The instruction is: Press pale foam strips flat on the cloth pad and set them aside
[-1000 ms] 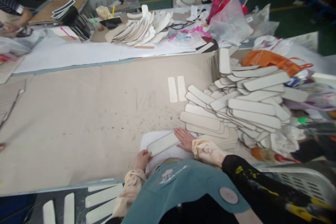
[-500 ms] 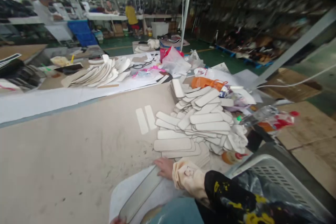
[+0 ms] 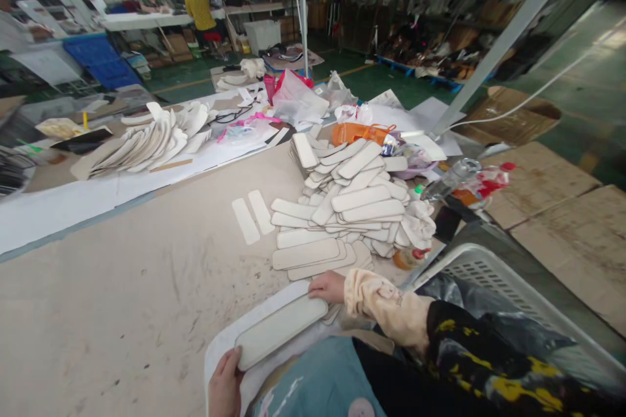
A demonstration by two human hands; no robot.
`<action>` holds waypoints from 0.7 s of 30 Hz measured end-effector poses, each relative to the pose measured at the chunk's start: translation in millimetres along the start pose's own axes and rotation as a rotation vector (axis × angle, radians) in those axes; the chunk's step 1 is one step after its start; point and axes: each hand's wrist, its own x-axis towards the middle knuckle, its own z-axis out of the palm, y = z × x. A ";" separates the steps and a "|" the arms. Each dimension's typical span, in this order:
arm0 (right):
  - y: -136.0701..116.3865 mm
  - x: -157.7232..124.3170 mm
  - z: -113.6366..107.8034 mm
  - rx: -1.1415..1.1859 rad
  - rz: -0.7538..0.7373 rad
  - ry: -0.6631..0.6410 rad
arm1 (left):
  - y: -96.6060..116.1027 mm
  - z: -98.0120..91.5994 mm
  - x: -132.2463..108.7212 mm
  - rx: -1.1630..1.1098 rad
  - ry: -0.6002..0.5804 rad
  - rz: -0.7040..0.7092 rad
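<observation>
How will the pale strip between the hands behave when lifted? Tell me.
The pale strip is probably fairly stiff, as it runs straight from left hand to right hand. It looks thin, so it is likely light. Being flat, it should slide rather than roll.

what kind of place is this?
Probably a factory workshop: a heap of similar pale pieces on a long worktable, a loaded blue pallet, and a person in a yellow top beside another table.
</observation>
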 end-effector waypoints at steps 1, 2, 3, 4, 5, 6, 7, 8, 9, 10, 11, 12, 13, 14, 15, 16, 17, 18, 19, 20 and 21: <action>-0.3 -6.5 -6.5 0.046 0.000 0.024 | 6.0 6.9 -1.1 -0.040 -0.033 -0.004; -0.4 -12.5 -14.3 0.092 0.005 0.057 | 13.1 14.1 -3.1 -0.092 -0.069 -0.009; 0.2 -17.9 -23.8 0.136 0.016 0.101 | 21.2 21.4 -6.0 -0.148 -0.114 -0.016; 1.8 -22.5 -35.2 0.176 0.039 0.162 | 29.9 28.5 -9.5 -0.194 -0.165 -0.021; 4.8 -26.3 -48.2 0.216 0.080 0.241 | 38.8 34.9 -13.2 -0.238 -0.223 -0.026; 9.4 -29.3 -62.8 0.254 0.143 0.340 | 47.1 40.3 -16.5 -0.269 -0.274 -0.027; 15.7 -31.4 -78.3 0.287 0.228 0.454 | 53.9 44.5 -19.2 -0.278 -0.307 -0.024; 23.2 -32.9 -93.9 0.313 0.330 0.579 | 58.6 47.1 -20.8 -0.274 -0.321 -0.022; 31.7 -33.8 -108.9 0.331 0.432 0.699 | 60.8 48.0 -21.3 -0.263 -0.314 -0.023; 40.6 -34.2 -122.1 0.337 0.519 0.798 | 60.2 47.2 -20.5 -0.254 -0.290 -0.029; 49.0 -34.4 -132.6 0.324 0.588 0.868 | 57.2 44.8 -18.8 -0.248 -0.263 -0.045; 56.5 -34.3 -139.6 0.302 0.638 0.909 | 52.0 41.0 -16.5 -0.249 -0.233 -0.069; 62.7 -33.7 -142.5 0.282 0.672 0.922 | 45.4 36.2 -14.1 -0.255 -0.200 -0.099; 67.2 -32.6 -141.1 0.244 0.690 0.908 | 38.1 30.8 -12.0 -0.268 -0.165 -0.130; 70.3 -30.7 -135.6 0.181 0.687 0.862 | 30.5 25.1 -10.6 -0.283 -0.129 -0.160; 72.0 -27.9 -126.7 0.089 0.658 0.793 | 23.4 19.7 -10.3 -0.298 -0.095 -0.188; 72.7 -24.1 -115.2 -0.023 0.597 0.703 | 17.1 14.9 -11.1 -0.311 -0.065 -0.215; 72.9 -19.4 -102.5 -0.146 0.515 0.600 | 11.9 10.7 -12.9 -0.319 -0.040 -0.239; 72.7 -13.9 -89.7 -0.266 0.426 0.495 | 7.9 7.5 -15.4 -0.322 -0.020 -0.260; 72.5 -8.0 -77.9 -0.366 0.348 0.399 | 4.9 5.0 -18.2 -0.320 -0.002 -0.281; 72.4 -1.9 -67.8 -0.433 0.296 0.322 | 2.7 3.3 -21.0 -0.315 0.013 -0.296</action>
